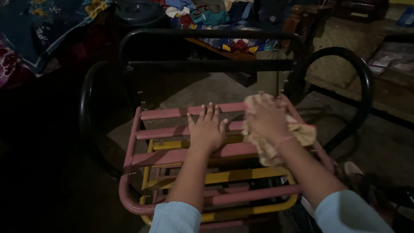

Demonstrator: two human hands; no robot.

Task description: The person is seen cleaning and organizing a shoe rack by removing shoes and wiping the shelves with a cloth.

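Two hands on a pink slatted rack (172,113) | right hand (266,121) presses a beige cloth (302,133) on the far-right slats, fingers closed over it | left hand (207,131) flat, fingers spread, just left | slats run left-right.

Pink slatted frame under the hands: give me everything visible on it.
The pink slatted frame looks like painted metal tubing: several horizontal bars joined by curved side rails, lying roughly flat over a similar yellow frame. The left hand rests flat, fingers spread, across its upper bars. The right hand presses a beige cloth onto its right side.
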